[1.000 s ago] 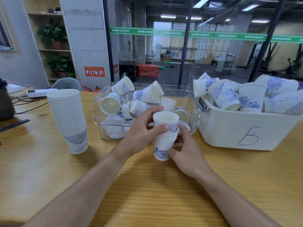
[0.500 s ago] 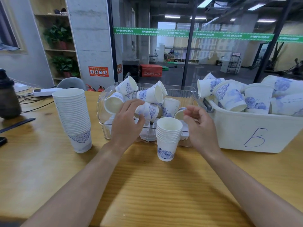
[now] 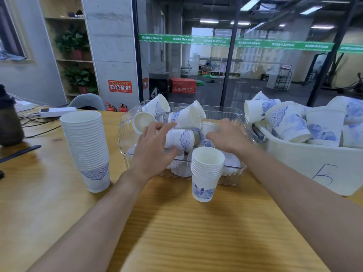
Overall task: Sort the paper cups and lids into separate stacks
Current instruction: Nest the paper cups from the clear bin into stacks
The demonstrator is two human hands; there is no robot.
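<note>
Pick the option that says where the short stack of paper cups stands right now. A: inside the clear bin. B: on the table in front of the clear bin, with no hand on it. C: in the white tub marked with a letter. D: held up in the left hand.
B: the short stack of paper cups stands upright on the wooden table just in front of the clear bin, while the left hand and right hand both reach into that bin.

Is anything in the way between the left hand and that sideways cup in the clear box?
Nothing visible: the left hand already reaches over the clear box wall, right beside the sideways cup.
</note>
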